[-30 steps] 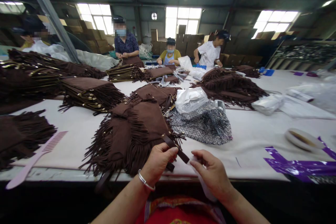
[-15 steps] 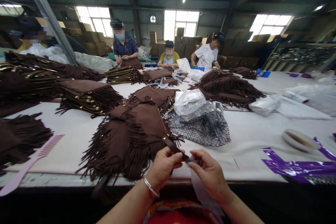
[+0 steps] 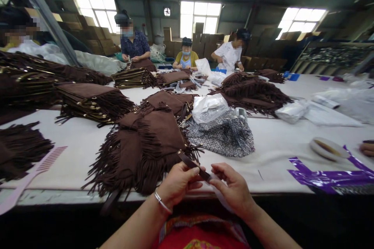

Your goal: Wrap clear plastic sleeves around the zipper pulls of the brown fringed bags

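Note:
A dark brown bag (image 3: pixel 166 128) with long fringe lies flat on the table in front of me. From its right edge a brown strap (image 3: pixel 187 160) runs toward me. My left hand (image 3: pixel 177 183) is closed on this strap, thumb on top. Thumb and fingers of my right hand (image 3: pixel 235 191) pinch a thin, whitish see-through strip (image 3: pixel 221 199) at the strap's end. The strip hangs down behind the right hand, and its lower part is hidden. Whether the strip goes fully around the strap, I cannot tell.
Stacks of fringed bags (image 3: pixel 93 101) stand to the left, near a pink comb (image 3: pixel 32 179). Beyond my hands lies a black-and-white patterned cloth (image 3: pixel 222 136) under a plastic bag (image 3: pixel 210 107). A tape roll (image 3: pixel 329 148) and purple film (image 3: pixel 324 177) are right. Several people work across the table.
My view has tilted and shifted slightly. Both hands stay at the strap's end, and less of the hanging strip shows. Part of another person's hand now appears at the right edge.

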{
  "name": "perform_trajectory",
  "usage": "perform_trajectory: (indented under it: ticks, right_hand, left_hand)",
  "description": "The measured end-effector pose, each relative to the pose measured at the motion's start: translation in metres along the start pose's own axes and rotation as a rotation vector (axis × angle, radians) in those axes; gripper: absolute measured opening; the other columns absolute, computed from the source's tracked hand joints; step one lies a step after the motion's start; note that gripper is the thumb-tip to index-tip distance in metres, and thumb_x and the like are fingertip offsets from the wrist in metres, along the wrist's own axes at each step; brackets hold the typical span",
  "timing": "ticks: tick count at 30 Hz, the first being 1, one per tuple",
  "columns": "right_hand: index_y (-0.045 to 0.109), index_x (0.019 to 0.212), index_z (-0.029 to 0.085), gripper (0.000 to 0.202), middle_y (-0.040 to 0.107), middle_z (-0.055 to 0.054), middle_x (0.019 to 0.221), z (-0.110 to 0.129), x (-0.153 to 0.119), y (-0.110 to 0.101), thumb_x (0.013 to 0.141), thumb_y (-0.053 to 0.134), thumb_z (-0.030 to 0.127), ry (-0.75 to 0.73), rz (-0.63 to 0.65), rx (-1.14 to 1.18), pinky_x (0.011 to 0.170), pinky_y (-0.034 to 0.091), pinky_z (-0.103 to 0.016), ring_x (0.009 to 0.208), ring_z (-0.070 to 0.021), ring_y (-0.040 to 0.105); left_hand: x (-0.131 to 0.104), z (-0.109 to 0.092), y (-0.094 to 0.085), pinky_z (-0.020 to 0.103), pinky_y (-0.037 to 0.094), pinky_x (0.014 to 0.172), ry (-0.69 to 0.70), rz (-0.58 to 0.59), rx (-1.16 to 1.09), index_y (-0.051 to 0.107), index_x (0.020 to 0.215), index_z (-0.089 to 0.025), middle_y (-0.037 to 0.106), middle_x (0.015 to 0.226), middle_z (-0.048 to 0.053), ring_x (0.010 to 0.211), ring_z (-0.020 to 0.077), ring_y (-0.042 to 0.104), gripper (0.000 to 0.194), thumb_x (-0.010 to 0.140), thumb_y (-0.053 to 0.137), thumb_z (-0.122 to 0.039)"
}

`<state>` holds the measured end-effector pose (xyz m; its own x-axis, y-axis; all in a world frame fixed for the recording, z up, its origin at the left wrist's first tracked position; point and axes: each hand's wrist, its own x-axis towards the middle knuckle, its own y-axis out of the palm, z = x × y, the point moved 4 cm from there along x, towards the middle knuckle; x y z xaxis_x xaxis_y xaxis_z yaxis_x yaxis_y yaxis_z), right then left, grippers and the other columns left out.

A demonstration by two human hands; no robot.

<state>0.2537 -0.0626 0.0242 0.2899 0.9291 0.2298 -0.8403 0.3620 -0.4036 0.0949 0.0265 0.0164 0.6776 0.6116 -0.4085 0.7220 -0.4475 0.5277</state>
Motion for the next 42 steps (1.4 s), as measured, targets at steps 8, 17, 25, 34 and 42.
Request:
perform_trajectory:
  ticks: [8, 17, 25, 34, 42]
  right_hand:
    - [0.066, 0.077, 0.015, 0.03, 0.058, 0.0, 0.069, 0.009, -0.004, 0.013, 0.087, 0.055, 0.041, 0.251, 0.196, 0.104, 0.063, 0.039, -0.026, 0.069, -0.0148, 0.051]
    - [0.064, 0.072, 0.013, 0.037, 0.05, 0.001, 0.062, 0.015, 0.006, 0.021, 0.084, 0.057, 0.047, 0.333, 0.228, 0.27, 0.056, 0.03, -0.024, 0.061, -0.0116, 0.04]
    - [0.069, 0.078, 0.012, 0.034, 0.062, -0.002, 0.069, 0.012, 0.002, 0.027, 0.081, 0.059, 0.044, 0.451, 0.197, 0.361, 0.059, 0.036, -0.024, 0.063, -0.0135, 0.048]
    - [0.059, 0.065, 0.015, 0.038, 0.047, 0.003, 0.055, 0.007, -0.009, 0.022, 0.077, 0.061, 0.051, 0.529, 0.239, 0.307, 0.051, 0.025, -0.023, 0.053, -0.0099, 0.035]
    - [0.058, 0.059, 0.015, 0.044, 0.045, 0.002, 0.052, -0.005, -0.018, 0.017, 0.08, 0.055, 0.054, 0.484, 0.292, 0.121, 0.05, 0.024, -0.025, 0.053, -0.0113, 0.036]
  left_hand:
    - [0.005, 0.001, -0.002, 0.027, 0.052, 0.066, 0.174, -0.124, 0.123, 0.068, 0.084, -0.013, 0.067, 0.084, 0.006, 0.074, 0.015, 0.061, 0.027, 0.067, 0.079, -0.029]
    - [0.009, -0.007, -0.009, 0.03, 0.05, 0.071, 0.115, -0.096, 0.066, 0.069, 0.085, -0.015, 0.067, 0.09, 0.006, 0.081, 0.0169, 0.061, 0.031, 0.062, 0.082, -0.032]
    - [0.008, 0.011, 0.014, 0.031, 0.051, 0.071, 0.044, -0.047, 0.108, 0.068, 0.088, -0.012, 0.068, 0.087, 0.008, 0.076, 0.0176, 0.064, 0.034, 0.061, 0.082, -0.028]
    - [0.023, -0.005, -0.015, 0.029, 0.055, 0.074, -0.133, -0.236, -0.382, 0.062, 0.089, -0.01, 0.07, 0.095, 0.015, 0.084, 0.0196, 0.069, 0.036, 0.088, 0.055, -0.046]
    - [0.041, 0.011, -0.023, 0.024, 0.054, 0.06, -0.072, -0.404, -0.416, 0.063, 0.084, -0.01, 0.07, 0.079, 0.009, 0.072, 0.0161, 0.069, 0.014, 0.085, 0.062, -0.025]
